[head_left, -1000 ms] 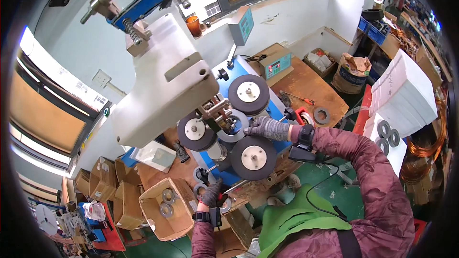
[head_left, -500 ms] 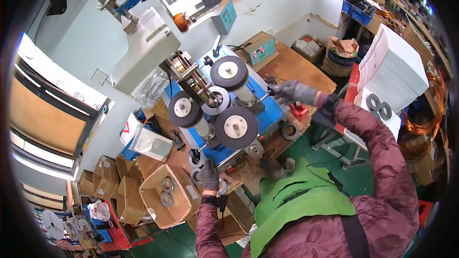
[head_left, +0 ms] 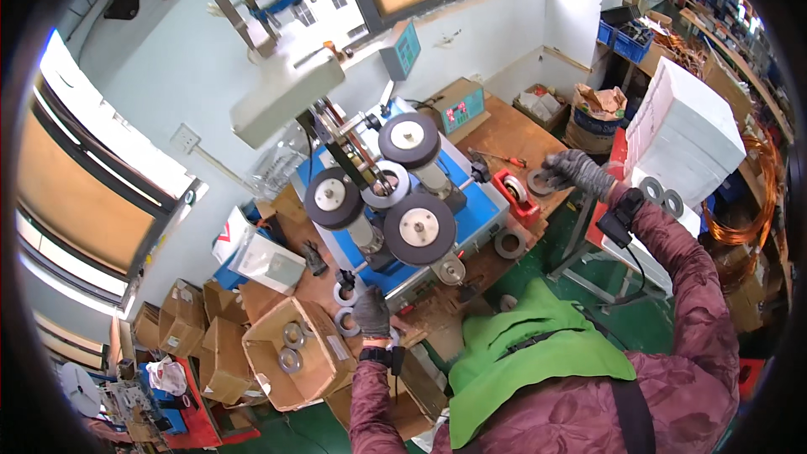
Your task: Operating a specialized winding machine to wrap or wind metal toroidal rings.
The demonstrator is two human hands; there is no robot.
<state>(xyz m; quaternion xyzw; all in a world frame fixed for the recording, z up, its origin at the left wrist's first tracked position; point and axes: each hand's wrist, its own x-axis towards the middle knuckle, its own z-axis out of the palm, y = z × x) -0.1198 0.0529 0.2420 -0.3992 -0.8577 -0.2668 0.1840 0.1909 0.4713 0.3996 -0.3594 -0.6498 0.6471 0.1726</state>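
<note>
Grip cannot be judged spread or pinching for the grey-gloved left hand (head_left: 371, 313) or right hand (head_left: 580, 173), the latter now moved from the blue metal machine (head_left: 482, 217) to beside a flat grey ring (head_left: 533, 187) on the brown wooden table (head_left: 498, 129), the pale ring (head_left: 375, 197) between round black rollers (head_left: 422, 231) being left untouched.

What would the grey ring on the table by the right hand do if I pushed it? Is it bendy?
The grey ring probably won't bend, since its rim looks thick and evenly round. It lies flat on the wooden table, so a push would likely slide it. Stood on edge, its round shape might let it roll.
</note>
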